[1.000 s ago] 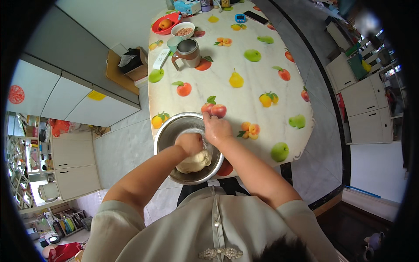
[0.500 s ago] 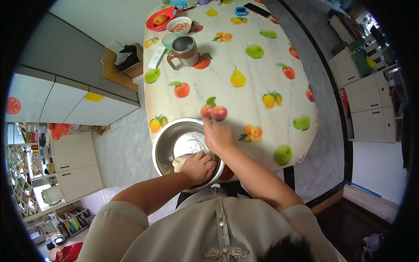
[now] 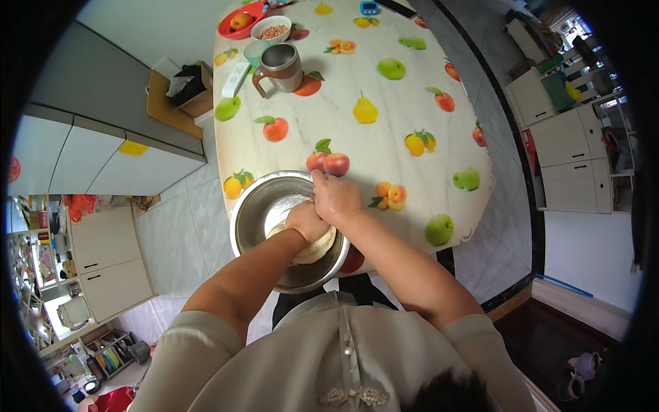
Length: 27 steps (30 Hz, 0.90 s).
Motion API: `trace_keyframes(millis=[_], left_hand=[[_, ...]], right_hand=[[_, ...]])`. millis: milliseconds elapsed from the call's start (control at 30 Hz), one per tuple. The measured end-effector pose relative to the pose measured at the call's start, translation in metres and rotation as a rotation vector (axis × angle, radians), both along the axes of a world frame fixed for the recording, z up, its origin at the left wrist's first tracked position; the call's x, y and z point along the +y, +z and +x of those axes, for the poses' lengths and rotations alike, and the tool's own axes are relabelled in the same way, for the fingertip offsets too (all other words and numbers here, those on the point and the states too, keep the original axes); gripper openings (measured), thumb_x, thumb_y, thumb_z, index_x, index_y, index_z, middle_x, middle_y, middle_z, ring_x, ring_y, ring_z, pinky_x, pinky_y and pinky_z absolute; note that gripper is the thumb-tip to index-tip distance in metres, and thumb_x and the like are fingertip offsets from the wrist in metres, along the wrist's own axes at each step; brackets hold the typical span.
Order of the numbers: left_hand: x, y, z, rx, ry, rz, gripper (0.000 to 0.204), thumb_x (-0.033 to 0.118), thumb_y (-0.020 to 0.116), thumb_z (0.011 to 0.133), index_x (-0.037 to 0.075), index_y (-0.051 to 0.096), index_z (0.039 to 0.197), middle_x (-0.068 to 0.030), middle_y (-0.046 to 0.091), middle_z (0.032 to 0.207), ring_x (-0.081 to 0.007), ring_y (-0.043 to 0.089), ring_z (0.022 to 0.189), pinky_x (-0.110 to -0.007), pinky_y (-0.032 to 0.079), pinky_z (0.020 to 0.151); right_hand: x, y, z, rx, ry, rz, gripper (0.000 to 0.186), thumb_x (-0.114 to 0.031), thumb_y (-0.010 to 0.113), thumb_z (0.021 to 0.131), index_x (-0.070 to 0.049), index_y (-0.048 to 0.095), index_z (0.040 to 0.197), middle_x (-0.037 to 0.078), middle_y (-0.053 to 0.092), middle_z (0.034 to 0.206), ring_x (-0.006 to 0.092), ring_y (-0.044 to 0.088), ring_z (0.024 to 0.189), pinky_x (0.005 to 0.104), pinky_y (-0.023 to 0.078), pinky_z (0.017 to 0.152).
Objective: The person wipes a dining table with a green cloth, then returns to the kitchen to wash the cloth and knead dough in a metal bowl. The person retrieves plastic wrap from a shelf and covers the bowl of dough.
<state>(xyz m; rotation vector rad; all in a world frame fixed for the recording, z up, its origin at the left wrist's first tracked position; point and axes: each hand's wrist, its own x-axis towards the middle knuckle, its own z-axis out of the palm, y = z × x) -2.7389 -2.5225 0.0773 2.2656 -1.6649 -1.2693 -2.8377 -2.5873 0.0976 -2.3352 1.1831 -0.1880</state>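
A pale lump of dough [image 3: 319,251] lies in a steel mixing bowl [image 3: 248,223] at the near left edge of the table. My left hand [image 3: 306,221] is inside the bowl, closed and pressed into the dough, with its fingers mostly hidden. Above the bowl's right side, my right hand [image 3: 339,200] grips the rim, the thumb side toward the far edge. The two hands are close together, and my right forearm passes over the table's near edge.
A fruit-print cloth covers the table [image 3: 384,147]. Toward its far left stand a brown-handled steel mug [image 3: 281,69], a white remote-like object [image 3: 235,79], a bowl of peanuts [image 3: 272,31] and a red fruit basket [image 3: 230,26]. A small blue timer [image 3: 369,8] lies farther back.
My left hand has moved forward over the dough and closed into it, nearer my right hand. More dough shows on the near side. My right hand stays at the rim; the view has shifted slightly.
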Motion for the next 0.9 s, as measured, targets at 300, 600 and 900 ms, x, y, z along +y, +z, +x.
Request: trace_keyframes(millis=[300, 600, 900], left_hand=[[0.000, 0.111, 0.006, -0.387, -0.518, 0.166, 0.039, 0.034, 0.056, 0.087, 0.003, 0.067, 0.108, -0.0129, 0.066, 0.104, -0.0251, 0.055, 0.114, -0.055, 0.033, 0.102], [0.056, 0.058, 0.055, -0.138, -1.170, -0.407, 0.025, 0.033, 0.059, 0.082, 0.013, 0.068, 0.095, -0.0036, 0.061, 0.102, -0.0236, 0.056, 0.100, -0.041, 0.044, 0.090], [0.052, 0.034, 0.057, -0.246, -1.004, -0.695, 0.016, 0.029, 0.061, 0.077, 0.016, 0.065, 0.085, 0.0002, 0.061, 0.089, -0.0219, 0.057, 0.091, -0.037, 0.044, 0.084]], right_hand=[[-0.001, 0.012, -0.003, 0.120, -0.006, 0.118, 0.016, -0.018, 0.046, 0.090, -0.010, 0.048, 0.104, 0.017, 0.066, 0.093, 0.0371, 0.065, 0.083, 0.0502, 0.050, 0.070], [0.007, 0.004, -0.008, 0.037, -0.032, -0.019, 0.015, -0.018, 0.050, 0.089, -0.008, 0.050, 0.099, 0.014, 0.067, 0.080, 0.0352, 0.066, 0.075, 0.0500, 0.050, 0.067], [0.013, -0.006, -0.006, -0.013, -0.087, -0.024, 0.014, -0.018, 0.051, 0.088, -0.008, 0.050, 0.098, 0.014, 0.066, 0.077, 0.0376, 0.064, 0.069, 0.0524, 0.048, 0.062]])
